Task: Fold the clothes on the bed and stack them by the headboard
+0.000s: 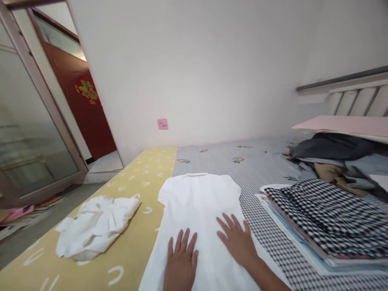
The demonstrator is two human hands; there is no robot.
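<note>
A white shirt [198, 198] lies spread flat on the bed, collar end toward the wall. My left hand [181, 262] rests palm down on its lower part, fingers stretched out. Just to the right, my right hand [236, 240] also lies flat on the shirt with fingers spread. Neither hand holds anything. A crumpled white garment [95, 226] sits to the left on the yellow sheet [133, 242].
A stack of folded clothes topped by a black-and-white checked piece [330, 218] lies at the right. Behind it is a heap of dark and tan clothes [336, 161] under a pink board [348, 125]. Grey checked sheet [257, 169] covers the bed; a glass door [27, 137] stands left.
</note>
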